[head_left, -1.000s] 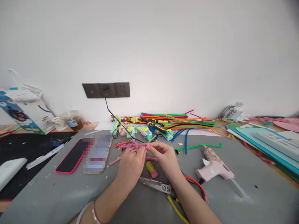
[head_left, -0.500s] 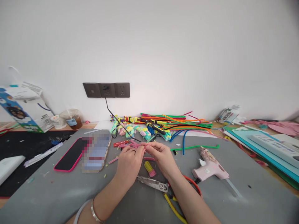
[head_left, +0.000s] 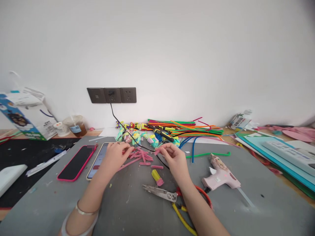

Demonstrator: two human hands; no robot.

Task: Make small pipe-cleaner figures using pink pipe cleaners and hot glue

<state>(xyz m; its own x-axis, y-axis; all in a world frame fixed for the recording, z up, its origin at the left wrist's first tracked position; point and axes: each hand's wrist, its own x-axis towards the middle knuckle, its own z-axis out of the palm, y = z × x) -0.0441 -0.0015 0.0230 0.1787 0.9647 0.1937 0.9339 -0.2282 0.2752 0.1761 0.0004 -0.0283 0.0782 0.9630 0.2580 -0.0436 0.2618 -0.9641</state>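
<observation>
My right hand pinches a short pink fuzzy piece between thumb and fingertips. To the left, my left hand reaches over the upper part of a pale-cased phone, its fingers curled together by a small red item; what they hold, if anything, is hidden. Between the hands lies a pile of short pink pieces. Nearer to me are a yellow and pink bundle and metal scissors with red handles, partly behind my right forearm.
A pink glue gun lies at the right. Its black cord crosses the middle. Colourful stems and fuzzy pieces line the wall. A pink-rimmed phone is at the left; a drink cup stands behind.
My hands have moved apart. The left went left over the pale-cased phone; the right stayed near the middle with a pink piece. The pink pile is now uncovered.
</observation>
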